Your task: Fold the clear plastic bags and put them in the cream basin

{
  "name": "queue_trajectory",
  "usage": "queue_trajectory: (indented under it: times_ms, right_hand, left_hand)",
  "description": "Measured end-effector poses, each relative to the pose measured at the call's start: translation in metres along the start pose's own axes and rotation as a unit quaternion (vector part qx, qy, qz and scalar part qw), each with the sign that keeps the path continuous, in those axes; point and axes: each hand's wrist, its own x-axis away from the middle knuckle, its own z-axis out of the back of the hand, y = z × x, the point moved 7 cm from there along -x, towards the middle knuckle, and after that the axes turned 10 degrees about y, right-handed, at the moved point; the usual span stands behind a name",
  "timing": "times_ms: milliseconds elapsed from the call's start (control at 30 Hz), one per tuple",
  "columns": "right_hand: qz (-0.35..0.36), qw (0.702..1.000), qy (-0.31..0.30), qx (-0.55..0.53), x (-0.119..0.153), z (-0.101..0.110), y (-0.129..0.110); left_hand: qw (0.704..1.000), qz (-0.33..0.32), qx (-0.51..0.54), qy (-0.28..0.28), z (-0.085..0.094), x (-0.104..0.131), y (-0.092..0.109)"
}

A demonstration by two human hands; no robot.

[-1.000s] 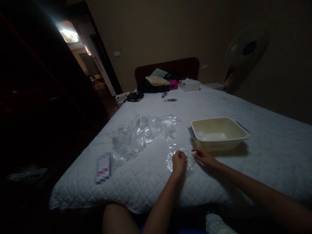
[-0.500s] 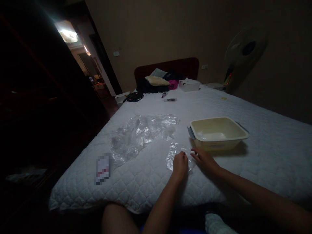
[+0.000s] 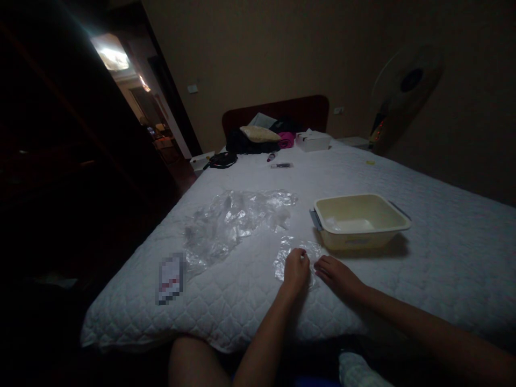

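Note:
A small clear plastic bag point(image 3: 284, 259) lies flattened on the bed in front of me. My left hand point(image 3: 297, 271) rests over its middle with curled fingers, closed on the thin film. At the bag's right edge is my right hand point(image 3: 337, 275), palm down, its fingers drawn together on the film; the fingertips are hard to make out in the dim light. Just beyond that hand stands a cream plastic basin point(image 3: 365, 239) with grey handles, a bit of clear film inside it.
More crumpled clear plastic bags point(image 3: 237, 220) spread over the quilted bed cover point(image 3: 226, 317) to the left. A blurred-out white packet point(image 3: 170, 278) lies near the left edge. Farther back are a black bag point(image 3: 223, 160), piled clothes, a tissue box point(image 3: 313, 141) and a standing fan point(image 3: 407, 80).
My right hand has moved slightly down, and its spread fingers have come together at the bag's edge. The left hand has barely shifted on the bag.

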Motion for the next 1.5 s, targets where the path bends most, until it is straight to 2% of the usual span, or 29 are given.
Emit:
queue_trajectory:
  times_ms: [133,167,233,300,367,433,533,633,733,800,867,1100,1300,1500]
  right_hand:
    - [-0.005,1.0,-0.012,-0.026,-0.005,0.004,-0.002]
    - [-0.003,0.999,-0.014,-0.029,-0.006,0.004,-0.002]
    - [0.003,0.999,-0.016,-0.035,-0.01,0.003,-0.004]
    - [0.009,0.999,-0.018,-0.044,-0.015,0.001,-0.006]
    - [0.017,0.998,-0.018,-0.058,-0.019,-0.002,-0.008]
    - [0.02,0.997,-0.008,-0.076,-0.025,-0.004,-0.01]
    - [0.004,0.995,0.017,-0.101,-0.034,-0.007,-0.007]
    - [-0.049,0.99,0.06,-0.122,-0.045,-0.007,0.007]
    - [-0.182,0.968,0.09,-0.148,-0.051,-0.011,0.036]
    - [-0.261,0.948,0.075,-0.166,-0.051,-0.019,0.053]
    - [-0.295,0.936,0.05,-0.185,-0.05,-0.028,0.061]
    - [-0.31,0.917,0.021,-0.248,-0.05,-0.047,0.065]
    - [-0.306,0.909,0.044,-0.28,-0.052,-0.053,0.067]
    - [-0.293,0.904,0.046,-0.308,-0.055,-0.054,0.06]
  left_hand:
    - [0.996,0.039,0.074,0.04,0.033,-0.017,-0.013]
    - [0.994,0.053,0.086,0.046,0.044,-0.021,-0.02]
    - [0.984,0.124,0.113,0.064,0.068,-0.025,-0.045]
    - [0.978,0.155,0.117,0.074,0.089,-0.026,-0.065]
    - [0.972,0.185,0.124,0.077,0.105,-0.023,-0.083]
    - [0.963,0.218,0.139,0.071,0.112,-0.019,-0.099]
    - [0.949,0.265,0.16,0.055,0.111,-0.013,-0.116]
    - [0.938,0.295,0.173,0.048,0.107,-0.012,-0.125]
    - [0.933,0.31,0.181,0.032,0.103,-0.013,-0.128]
    - [0.93,0.317,0.188,0.003,0.1,-0.014,-0.128]
    - [0.925,0.323,0.196,-0.032,0.096,-0.015,-0.126]
    - [0.911,0.343,0.202,-0.11,0.087,-0.025,-0.126]
    - [0.908,0.353,0.207,-0.09,0.08,-0.023,-0.131]
    - [0.902,0.362,0.214,-0.102,0.071,-0.022,-0.136]
